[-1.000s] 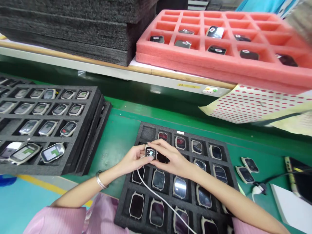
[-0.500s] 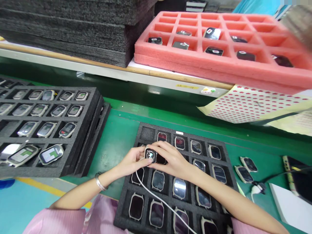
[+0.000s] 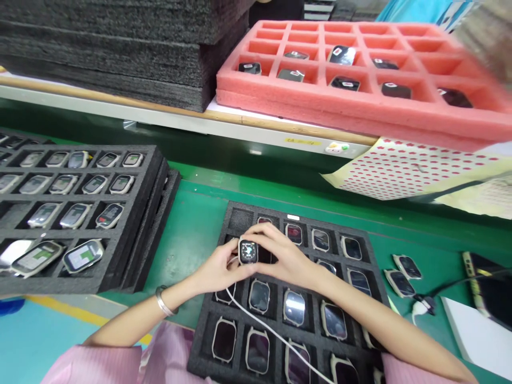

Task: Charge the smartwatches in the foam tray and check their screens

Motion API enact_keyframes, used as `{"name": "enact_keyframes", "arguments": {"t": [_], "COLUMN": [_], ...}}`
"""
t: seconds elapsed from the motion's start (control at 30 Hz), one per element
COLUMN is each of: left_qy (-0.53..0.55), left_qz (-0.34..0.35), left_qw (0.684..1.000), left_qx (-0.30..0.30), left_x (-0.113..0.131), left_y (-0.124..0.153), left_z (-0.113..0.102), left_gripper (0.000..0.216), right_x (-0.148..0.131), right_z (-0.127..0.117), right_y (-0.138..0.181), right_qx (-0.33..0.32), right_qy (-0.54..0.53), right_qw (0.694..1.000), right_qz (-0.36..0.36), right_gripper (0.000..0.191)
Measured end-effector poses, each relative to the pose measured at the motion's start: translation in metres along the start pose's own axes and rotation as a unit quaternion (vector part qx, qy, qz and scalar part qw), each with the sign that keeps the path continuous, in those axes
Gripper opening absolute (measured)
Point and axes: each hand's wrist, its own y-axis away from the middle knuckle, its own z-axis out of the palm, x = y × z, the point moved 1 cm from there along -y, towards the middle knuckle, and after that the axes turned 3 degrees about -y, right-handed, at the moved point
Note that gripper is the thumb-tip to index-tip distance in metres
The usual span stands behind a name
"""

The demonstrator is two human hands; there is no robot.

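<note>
- Watch (image 3: 248, 252) held up over the black tray (image 3: 199, 346), dark screen lit with a round dial; I can't read its tiny lettering.
- Yellow label (image 3: 303, 142) on the shelf (image 3: 240, 129), too small to read.
- Left hand (image 3: 220, 268): grip closed around the watch's left side.
- Right hand (image 3: 282, 258): grip curved, fingers above it, thumb beneath.
</note>
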Motion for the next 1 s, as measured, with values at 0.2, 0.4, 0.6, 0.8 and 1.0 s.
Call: {"name": "enact_keyframes", "arguments": {"t": [0.2,0.4,0.6,0.8,1.0], "left_qy": [-0.093,-0.089,-0.051,0.026,0.064], "left_qz": [-0.029,-0.025,-0.036,-0.041,-0.040], "left_qw": [0.995,0.995,0.998,0.998,0.995], "left_qx": [-0.031,-0.033,-0.021,-0.038,-0.060], "left_x": [0.001,0.002,0.003,0.005,0.002], "left_y": [-0.001,-0.002,-0.010,-0.025,-0.028], "left_z": [0.003,0.004,0.013,0.034,0.030], "left_gripper": [0.048,0.042,0.034,0.043,0.043], "right_x": [0.036,0.032,0.017,0.031,0.022], "right_z": [-0.007,-0.008,-0.030,-0.024,-0.038], "right_y": [-0.033,-0.030,-0.013,-0.012,0.016], "right_qx": [0.039,-0.047,-0.106,-0.061,0.009], "right_qy": [0.145,0.241,0.297,0.268,0.178], "right_qw": [0.986,0.967,0.943,0.954,0.979], "right_qz": [0.070,0.075,0.109,0.121,0.096], "right_gripper": [0.042,0.043,0.018,0.024,0.038]}}
